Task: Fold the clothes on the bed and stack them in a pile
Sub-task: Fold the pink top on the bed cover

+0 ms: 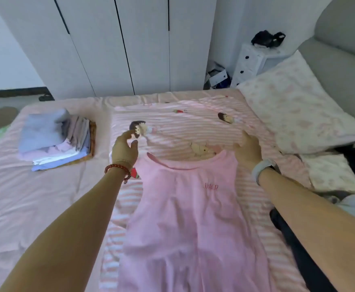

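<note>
Here the pink shirt (185, 218) lies front up on the striped blanket (193, 121), its neckline between the two hands. The left hand (124, 150) sits just beside the shirt's left shoulder with fingers loosely curled; whether it pinches the cloth cannot be told. The right hand (248, 150) rests on the right shoulder, its fingers hidden behind the hand, so its hold cannot be told either. Well to the left of the left hand sits the pile of folded clothes (56, 140) on the bed (25, 207).
</note>
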`<state>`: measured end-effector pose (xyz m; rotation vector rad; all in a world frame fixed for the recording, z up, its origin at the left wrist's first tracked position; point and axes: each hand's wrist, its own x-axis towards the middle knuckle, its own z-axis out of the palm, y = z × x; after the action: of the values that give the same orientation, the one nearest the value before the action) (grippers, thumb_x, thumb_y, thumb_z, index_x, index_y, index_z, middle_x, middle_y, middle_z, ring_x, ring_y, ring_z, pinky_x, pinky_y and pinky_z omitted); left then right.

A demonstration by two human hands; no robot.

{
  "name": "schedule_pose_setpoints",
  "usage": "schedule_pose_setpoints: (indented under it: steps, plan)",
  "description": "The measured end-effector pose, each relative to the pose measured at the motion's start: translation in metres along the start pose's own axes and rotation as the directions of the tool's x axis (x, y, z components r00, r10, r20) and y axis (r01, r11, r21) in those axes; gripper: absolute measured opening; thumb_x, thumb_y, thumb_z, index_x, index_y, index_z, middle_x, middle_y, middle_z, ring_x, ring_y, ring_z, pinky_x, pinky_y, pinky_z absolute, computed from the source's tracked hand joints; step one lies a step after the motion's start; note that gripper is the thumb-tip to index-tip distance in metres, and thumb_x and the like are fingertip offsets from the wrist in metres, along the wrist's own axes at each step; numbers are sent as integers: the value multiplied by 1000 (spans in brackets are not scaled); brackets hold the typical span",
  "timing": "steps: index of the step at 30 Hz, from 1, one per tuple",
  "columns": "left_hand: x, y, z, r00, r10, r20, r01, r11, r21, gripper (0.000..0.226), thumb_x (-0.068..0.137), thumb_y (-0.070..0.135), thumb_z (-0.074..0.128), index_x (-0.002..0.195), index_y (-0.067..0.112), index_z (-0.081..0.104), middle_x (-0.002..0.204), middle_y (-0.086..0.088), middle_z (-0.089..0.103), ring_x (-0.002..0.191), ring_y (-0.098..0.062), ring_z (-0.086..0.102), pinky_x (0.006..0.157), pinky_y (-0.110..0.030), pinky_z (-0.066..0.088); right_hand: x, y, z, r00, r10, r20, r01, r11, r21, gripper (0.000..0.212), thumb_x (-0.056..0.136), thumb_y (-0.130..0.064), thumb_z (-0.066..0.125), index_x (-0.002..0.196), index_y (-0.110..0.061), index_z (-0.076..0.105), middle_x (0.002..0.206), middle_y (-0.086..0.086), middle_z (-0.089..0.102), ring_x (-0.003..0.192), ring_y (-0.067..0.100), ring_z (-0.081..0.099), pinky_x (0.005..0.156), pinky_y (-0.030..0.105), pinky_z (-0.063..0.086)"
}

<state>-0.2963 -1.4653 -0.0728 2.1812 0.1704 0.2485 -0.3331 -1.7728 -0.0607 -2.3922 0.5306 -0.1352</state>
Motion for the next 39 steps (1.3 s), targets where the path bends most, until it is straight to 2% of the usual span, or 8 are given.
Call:
schedule_pose_setpoints:
  steps: [9,11,18,24,29,32,36,39]
  plan:
    - [-127,-159,60,905,-404,135,390,913,124,32,92,7,47,120,-6,54,122,-27,52,108,-40,53,94,-43,42,-123,93,151,958,-179,222,188,982,-20,42,94,-1,38,136,-1,42,145,17,35,137,30,27,114,32,21]
    - [-178,-177,53,891,-438,117,424,897,127,28,91,7,47,114,-7,57,112,-28,56,107,-41,52,92,-47,44,-179,104,165,936,-272,223,277,961,9,39,89,6,45,127,4,51,137,24,44,130,39,38,110,45,30]
    - [-320,-190,5,840,-536,-88,543,823,167,30,90,14,54,118,3,56,112,-13,56,99,-25,55,83,-23,36,-345,144,177,826,-428,367,460,888,0,41,74,4,53,114,4,62,124,25,55,119,43,50,98,63,33]
    - [-393,-196,-41,762,-639,105,611,764,209,17,90,26,57,90,10,64,77,0,61,75,-20,54,67,-27,37,-429,174,155,768,-413,489,475,880,-2,46,76,4,55,121,-5,56,130,17,51,128,36,39,105,58,30]
    - [-452,-196,-59,639,-707,302,641,707,298,42,87,37,58,58,11,40,54,0,36,53,-17,30,48,-28,23,-459,181,133,737,-377,560,462,887,-12,44,81,-1,44,125,-6,52,140,12,43,128,35,40,103,54,34]
    - [-478,-196,-63,685,-692,228,630,720,292,43,93,27,49,57,12,31,53,-1,32,56,-21,28,48,-27,24,-472,186,123,736,-341,585,456,888,-55,46,85,-4,43,131,-4,47,146,15,36,131,38,36,105,56,32]
    - [-485,-195,-76,777,-629,12,619,768,168,36,97,13,41,63,16,33,56,-2,39,52,-14,33,46,-15,28,-485,192,123,718,-136,683,402,881,-247,58,91,-30,14,148,-16,9,153,4,-10,144,25,-9,117,48,1]
    - [-481,-209,-92,818,-575,21,563,807,176,38,97,13,42,61,22,31,53,2,36,50,-12,32,46,-18,29,-485,197,126,715,-82,695,448,816,-365,58,92,-33,12,146,-21,-3,152,-1,-17,142,22,-14,115,53,2]
